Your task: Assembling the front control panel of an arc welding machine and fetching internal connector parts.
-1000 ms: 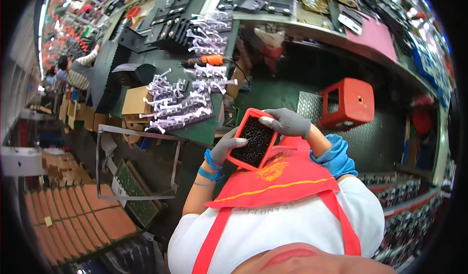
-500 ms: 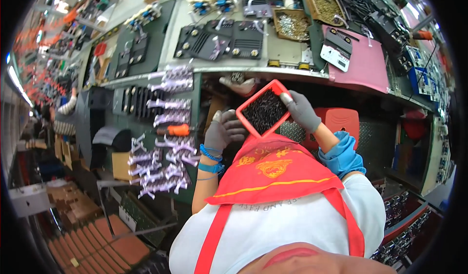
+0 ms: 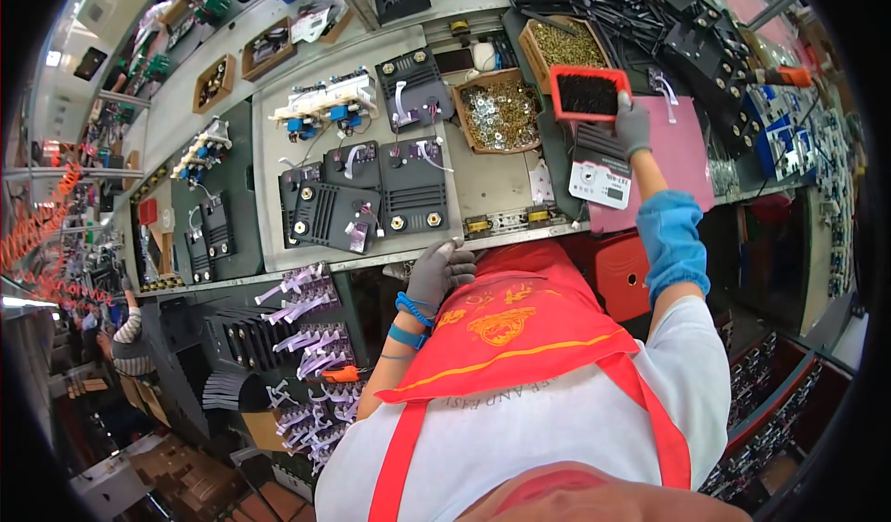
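My right hand [image 3: 634, 125], in a grey glove, grips the right end of a red plastic box [image 3: 620, 83] filled with small black screws [image 3: 587, 94]. It holds the box over the far right part of the bench, beside a cardboard tray of brass-coloured parts [image 3: 566, 43] and above a black-and-white device panel [image 3: 599, 177]. My left hand [image 3: 441, 271], also gloved, hovers at the bench's front edge with its fingers loosely extended and nothing in them. Nearest to it are black slotted panels [image 3: 327, 216] with white connectors and brass fittings.
A cardboard tray of silver and brass nuts [image 3: 501, 114] stands mid-bench. A pink sheet [image 3: 682, 151] lies at the right, near a heap of black parts [image 3: 640, 21]. White-and-blue valve assemblies [image 3: 325, 109] sit behind the panels. A red stool [image 3: 620, 276] stands under the bench.
My right hand has carried the red box from in front of my apron up and right over the bench. My left hand has come away from the box's side. The view has tilted toward the bench.
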